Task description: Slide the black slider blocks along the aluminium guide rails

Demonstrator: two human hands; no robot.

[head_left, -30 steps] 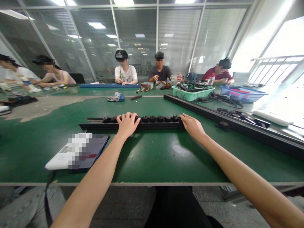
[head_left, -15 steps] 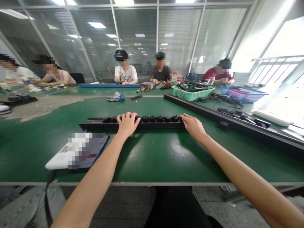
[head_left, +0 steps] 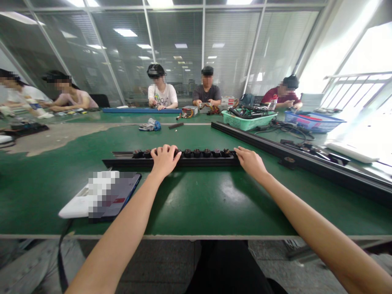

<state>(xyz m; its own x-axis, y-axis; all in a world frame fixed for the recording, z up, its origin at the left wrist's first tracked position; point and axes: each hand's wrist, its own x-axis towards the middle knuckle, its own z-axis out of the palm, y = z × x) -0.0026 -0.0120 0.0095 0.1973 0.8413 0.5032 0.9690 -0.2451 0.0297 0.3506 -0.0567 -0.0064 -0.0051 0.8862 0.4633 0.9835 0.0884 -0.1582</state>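
A long black rail point(head_left: 199, 162) lies crosswise on the green table in front of me. Along its back side runs a row of several round black parts point(head_left: 197, 153). My left hand point(head_left: 164, 158) is curled over the rail left of its middle, fingers bent across the round parts and hiding some of them. At the right end of the rail my right hand point(head_left: 249, 160) grips it, fingers close together; its fingertips are partly hidden. A thin strip point(head_left: 122, 154) sticks out behind the rail at the left.
A white device and dark tablet-like slab point(head_left: 125, 192) lie at the near left. A longer black rail point(head_left: 306, 163) slants across the right side. Farther back are a green basket point(head_left: 248, 121), a blue basket point(head_left: 318, 122), cables and a grey-blue cloth point(head_left: 150, 125). Several people sit opposite.
My right hand has shifted very slightly to the right; my left hand and the rail look almost still. Across the table, the person in the dark shirt has moved their hands.
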